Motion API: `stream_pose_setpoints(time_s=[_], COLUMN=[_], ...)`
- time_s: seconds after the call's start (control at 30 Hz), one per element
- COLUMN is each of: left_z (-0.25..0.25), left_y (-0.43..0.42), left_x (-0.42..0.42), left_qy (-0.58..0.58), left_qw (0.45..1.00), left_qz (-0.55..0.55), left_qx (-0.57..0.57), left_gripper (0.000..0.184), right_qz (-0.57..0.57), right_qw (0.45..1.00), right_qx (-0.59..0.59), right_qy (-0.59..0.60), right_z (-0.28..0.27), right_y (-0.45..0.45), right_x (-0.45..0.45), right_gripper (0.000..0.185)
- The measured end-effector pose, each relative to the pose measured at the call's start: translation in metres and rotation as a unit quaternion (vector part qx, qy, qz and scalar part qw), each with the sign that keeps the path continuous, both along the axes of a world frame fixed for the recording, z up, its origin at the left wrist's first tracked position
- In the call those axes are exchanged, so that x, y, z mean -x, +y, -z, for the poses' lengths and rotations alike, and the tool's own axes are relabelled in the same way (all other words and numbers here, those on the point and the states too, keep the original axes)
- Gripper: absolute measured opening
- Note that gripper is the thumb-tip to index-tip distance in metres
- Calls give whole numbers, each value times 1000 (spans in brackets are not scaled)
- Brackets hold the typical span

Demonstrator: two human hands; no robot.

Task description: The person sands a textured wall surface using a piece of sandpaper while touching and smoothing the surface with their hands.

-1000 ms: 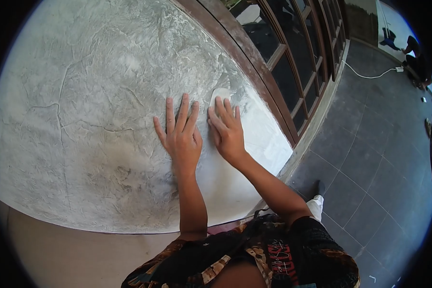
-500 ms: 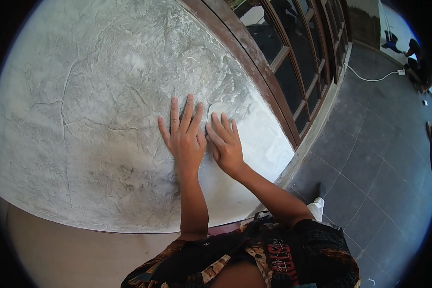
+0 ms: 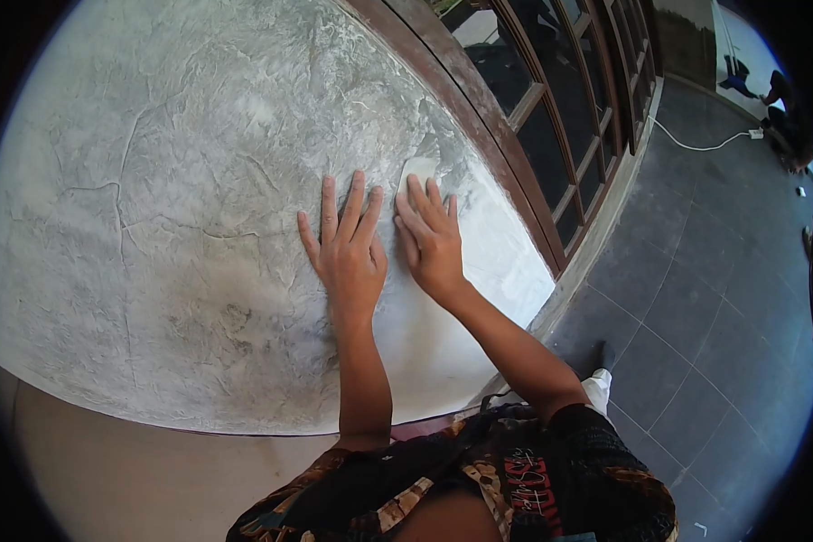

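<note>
A grey-white plastered surface (image 3: 208, 208) with a rough, swirled texture and raised lines fills the left and middle. My left hand (image 3: 348, 253) lies flat on it with fingers spread and nothing held. Just to its right, my right hand (image 3: 432, 237) presses a pale, flat piece (image 3: 417, 167) with a rounded top against the surface. Most of this piece is hidden under the palm and fingers. The plaster to the right of my right hand looks whiter and smoother.
A brown wooden frame (image 3: 479, 99) with glass panes borders the plaster at the upper right. Dark grey floor tiles (image 3: 677, 307) lie at the right, with a white cable (image 3: 696, 145) across them. Another person (image 3: 786, 126) is at the far upper right.
My right hand and the pale piece slid down along the surface, then back up. My left hand shifted very slightly and stays flat.
</note>
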State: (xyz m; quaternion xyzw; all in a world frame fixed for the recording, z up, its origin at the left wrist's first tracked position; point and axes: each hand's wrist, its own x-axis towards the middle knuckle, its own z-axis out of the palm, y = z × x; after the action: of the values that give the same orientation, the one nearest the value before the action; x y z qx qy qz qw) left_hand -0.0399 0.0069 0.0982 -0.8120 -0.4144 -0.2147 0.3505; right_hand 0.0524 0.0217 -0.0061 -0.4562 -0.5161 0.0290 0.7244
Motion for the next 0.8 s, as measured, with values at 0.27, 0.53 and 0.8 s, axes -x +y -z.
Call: stream_pose_setpoints(time_s=[0.27, 0.53, 0.8], left_z=[2, 2, 0], left_y=[2, 1, 0], left_x=[2, 2, 0], left_qy=[9, 13, 19], left_qw=[1000, 1000, 1000], left_qz=[-7, -13, -12], left_qx=[-8, -6, -17], left_gripper=[49, 42, 43], right_qz=[-46, -76, -38], right_qw=[997, 995, 999], right_qx=[18, 39, 25], right_qy=[-64, -54, -15], right_z=[39, 44, 19], right_y=[-24, -33, -17], right_x=[23, 37, 8], right_gripper=[41, 44, 38])
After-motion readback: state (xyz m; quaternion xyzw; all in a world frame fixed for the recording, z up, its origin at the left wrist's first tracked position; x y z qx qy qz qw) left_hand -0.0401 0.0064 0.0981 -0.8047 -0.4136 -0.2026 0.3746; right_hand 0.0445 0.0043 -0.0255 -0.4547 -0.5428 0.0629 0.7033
